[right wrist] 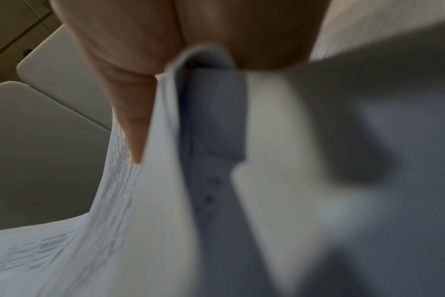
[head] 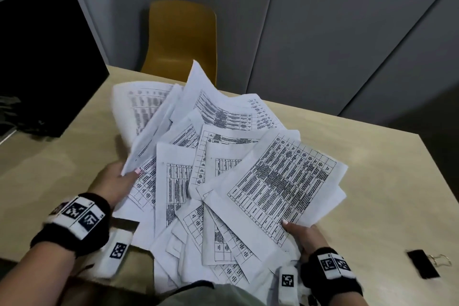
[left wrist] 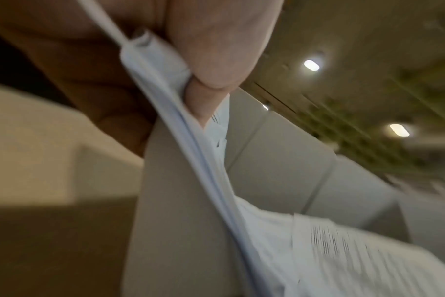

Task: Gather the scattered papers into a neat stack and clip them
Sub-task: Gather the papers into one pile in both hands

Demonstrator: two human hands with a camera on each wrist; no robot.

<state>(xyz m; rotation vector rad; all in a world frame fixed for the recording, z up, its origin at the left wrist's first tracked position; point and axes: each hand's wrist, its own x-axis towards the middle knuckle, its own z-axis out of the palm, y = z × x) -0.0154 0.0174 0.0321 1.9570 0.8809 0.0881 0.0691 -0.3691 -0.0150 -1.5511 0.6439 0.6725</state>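
Observation:
A loose heap of printed white papers (head: 223, 169) with black tables fans out over the beige table (head: 372, 169), several sheets hanging over the near edge. My left hand (head: 124, 177) pinches the heap's left side, thumb on top; in the left wrist view the papers (left wrist: 191, 130) are squeezed between thumb and fingers. My right hand (head: 298, 231) grips the lower right sheets, and the papers (right wrist: 165, 160) show blurred under its fingers (right wrist: 130, 80). A black binder clip (head: 423, 267) with wire handles lies on the table to the right of my right hand.
A mustard yellow chair (head: 181, 40) stands behind the table's far edge. A black box-like object (head: 44, 52) sits at the far left on the table. Grey wall panels (head: 323, 32) close the back. Bare tabletop lies right of the papers.

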